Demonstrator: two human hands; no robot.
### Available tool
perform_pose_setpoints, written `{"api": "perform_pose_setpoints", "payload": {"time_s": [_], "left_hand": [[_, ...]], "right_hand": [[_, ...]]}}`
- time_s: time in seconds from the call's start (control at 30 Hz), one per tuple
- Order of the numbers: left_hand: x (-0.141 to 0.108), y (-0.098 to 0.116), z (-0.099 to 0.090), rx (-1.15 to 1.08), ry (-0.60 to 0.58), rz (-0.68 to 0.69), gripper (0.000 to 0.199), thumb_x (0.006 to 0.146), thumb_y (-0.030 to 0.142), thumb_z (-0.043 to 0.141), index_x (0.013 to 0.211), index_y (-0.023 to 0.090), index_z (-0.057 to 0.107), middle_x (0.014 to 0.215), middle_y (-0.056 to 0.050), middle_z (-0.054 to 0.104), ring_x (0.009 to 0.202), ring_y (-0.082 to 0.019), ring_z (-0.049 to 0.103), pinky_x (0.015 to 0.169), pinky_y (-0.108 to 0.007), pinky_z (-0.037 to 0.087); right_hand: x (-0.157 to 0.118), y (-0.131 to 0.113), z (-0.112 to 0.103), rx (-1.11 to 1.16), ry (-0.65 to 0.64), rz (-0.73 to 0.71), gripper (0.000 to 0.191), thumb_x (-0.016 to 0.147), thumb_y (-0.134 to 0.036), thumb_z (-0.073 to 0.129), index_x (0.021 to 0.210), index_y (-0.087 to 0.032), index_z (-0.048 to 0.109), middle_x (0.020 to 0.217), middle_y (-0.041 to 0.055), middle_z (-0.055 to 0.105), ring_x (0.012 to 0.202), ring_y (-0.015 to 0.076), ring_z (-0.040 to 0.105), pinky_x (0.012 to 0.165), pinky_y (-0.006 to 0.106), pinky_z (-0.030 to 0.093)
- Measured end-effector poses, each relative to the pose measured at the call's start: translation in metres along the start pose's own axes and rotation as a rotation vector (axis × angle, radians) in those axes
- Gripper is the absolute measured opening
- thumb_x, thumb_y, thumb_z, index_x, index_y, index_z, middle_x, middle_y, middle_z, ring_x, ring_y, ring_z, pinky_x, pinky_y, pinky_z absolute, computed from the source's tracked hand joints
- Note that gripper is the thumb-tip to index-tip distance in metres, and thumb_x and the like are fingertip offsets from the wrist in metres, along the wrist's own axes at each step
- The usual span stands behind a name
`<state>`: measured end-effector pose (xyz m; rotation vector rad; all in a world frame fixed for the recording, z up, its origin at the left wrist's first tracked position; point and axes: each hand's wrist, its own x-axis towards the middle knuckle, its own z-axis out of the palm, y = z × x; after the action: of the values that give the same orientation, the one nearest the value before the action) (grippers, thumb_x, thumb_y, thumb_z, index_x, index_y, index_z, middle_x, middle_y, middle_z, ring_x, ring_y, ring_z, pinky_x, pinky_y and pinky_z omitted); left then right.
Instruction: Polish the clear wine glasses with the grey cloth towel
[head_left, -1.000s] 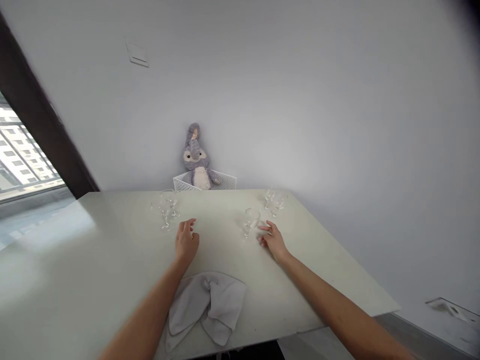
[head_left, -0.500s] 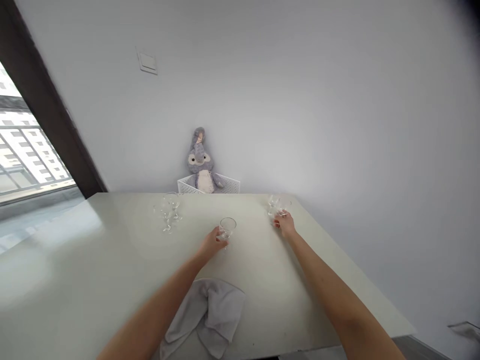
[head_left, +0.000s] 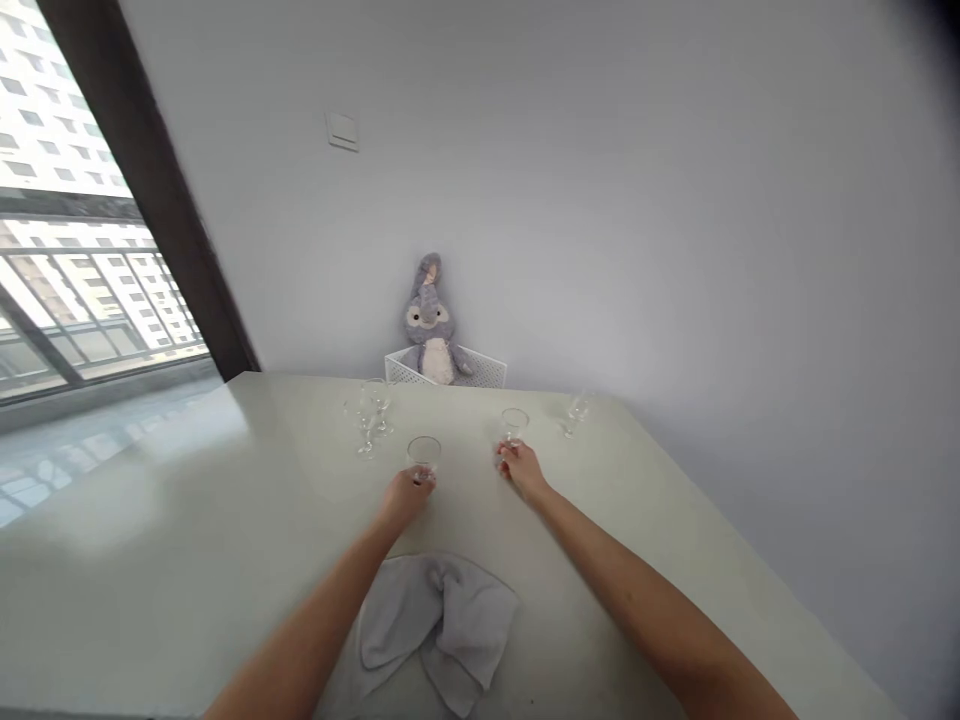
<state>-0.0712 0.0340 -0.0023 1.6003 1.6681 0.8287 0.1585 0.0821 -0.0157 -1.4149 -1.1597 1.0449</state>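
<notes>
My left hand (head_left: 409,492) is closed around the lower part of a clear stemmed glass (head_left: 424,453) near the middle of the table. To its right and slightly farther back, my right hand (head_left: 520,468) grips the stem of a second clear glass (head_left: 514,424). Both glasses are upright, rims up. Two more glasses (head_left: 367,428) stand close together at the back left, and one glass (head_left: 577,412) stands alone at the back right. A crumpled grey cloth (head_left: 472,625) lies on the table in front of my hands.
The pale table (head_left: 225,520) reaches the wall. Behind its back edge, a grey plush toy (head_left: 429,320) sits in a white perforated basket (head_left: 491,372). A window with a railing (head_left: 97,253) is at the left.
My right hand has brought a glass from the back right group toward the middle. My left hand and its glass have shifted left. The view has turned slightly left.
</notes>
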Motion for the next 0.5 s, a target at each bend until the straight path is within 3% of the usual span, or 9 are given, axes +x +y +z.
{"api": "perform_pose_setpoints", "payload": {"time_s": [0.13, 0.23, 0.33, 0.37, 0.4, 0.43, 0.5], "left_hand": [[-0.011, -0.027, -0.041, 0.017, 0.123, -0.105, 0.017, 0.069, 0.025, 0.052, 0.081, 0.018, 0.062, 0.072, -0.004, 0.064, 0.07, -0.018, 0.058, 0.061, -0.026, 0.04], [-0.024, -0.037, -0.065, 0.008, 0.193, -0.159, 0.028, 0.068, 0.022, 0.052, 0.096, 0.018, 0.059, 0.083, -0.005, 0.063, 0.071, -0.016, 0.058, 0.062, -0.026, 0.041], [-0.055, -0.024, -0.079, 0.015, 0.45, -0.197, 0.04, 0.066, 0.015, 0.05, 0.106, 0.015, 0.053, 0.097, -0.008, 0.058, 0.071, -0.015, 0.054, 0.069, -0.028, 0.042], [-0.071, -0.014, -0.081, 0.007, 0.612, -0.213, 0.039, 0.066, 0.015, 0.049, 0.105, 0.015, 0.053, 0.095, -0.008, 0.056, 0.071, -0.015, 0.053, 0.071, -0.03, 0.042], [-0.09, -0.001, -0.082, -0.039, 0.697, -0.192, 0.037, 0.068, 0.018, 0.048, 0.105, 0.016, 0.052, 0.089, -0.006, 0.056, 0.069, -0.016, 0.052, 0.069, -0.031, 0.042], [-0.111, 0.012, -0.083, -0.122, 0.694, -0.141, 0.034, 0.072, 0.023, 0.047, 0.105, 0.02, 0.053, 0.082, -0.003, 0.055, 0.067, -0.016, 0.051, 0.066, -0.031, 0.043], [-0.157, 0.037, -0.084, -0.348, 0.474, 0.058, 0.031, 0.077, 0.033, 0.046, 0.106, 0.024, 0.054, 0.082, -0.003, 0.057, 0.074, -0.018, 0.053, 0.068, -0.031, 0.045]], "right_hand": [[-0.015, -0.011, 0.074, -0.008, -0.215, -0.012, 0.016, 0.071, -0.022, 0.048, 0.086, -0.018, 0.052, 0.082, 0.002, 0.061, 0.043, 0.005, 0.049, 0.037, 0.016, 0.037], [-0.028, -0.019, 0.121, -0.022, -0.334, -0.024, 0.017, 0.072, -0.021, 0.049, 0.089, -0.018, 0.052, 0.083, 0.0017, 0.061, 0.044, 0.0045, 0.049, 0.037, 0.015, 0.037], [-0.036, -0.023, 0.152, -0.042, -0.384, -0.049, 0.018, 0.073, -0.02, 0.048, 0.091, -0.018, 0.052, 0.084, 0.002, 0.061, 0.043, 0.0046, 0.049, 0.036, 0.015, 0.036], [-0.038, -0.024, 0.158, -0.051, -0.386, -0.06, 0.018, 0.073, -0.02, 0.047, 0.091, -0.017, 0.052, 0.084, 0.0022, 0.06, 0.043, 0.0047, 0.049, 0.036, 0.016, 0.035], [-0.039, -0.024, 0.163, -0.06, -0.385, -0.071, 0.018, 0.074, -0.019, 0.047, 0.091, -0.017, 0.052, 0.084, 0.0023, 0.06, 0.043, 0.0048, 0.049, 0.036, 0.016, 0.035], [-0.039, -0.024, 0.166, -0.069, -0.381, -0.082, 0.018, 0.074, -0.019, 0.047, 0.091, -0.017, 0.053, 0.083, 0.0022, 0.06, 0.043, 0.0048, 0.048, 0.037, 0.016, 0.035], [-0.039, -0.023, 0.167, -0.089, -0.377, -0.101, 0.017, 0.074, -0.017, 0.046, 0.09, -0.017, 0.053, 0.082, 0.0017, 0.061, 0.043, 0.0048, 0.048, 0.039, 0.017, 0.035]]}}
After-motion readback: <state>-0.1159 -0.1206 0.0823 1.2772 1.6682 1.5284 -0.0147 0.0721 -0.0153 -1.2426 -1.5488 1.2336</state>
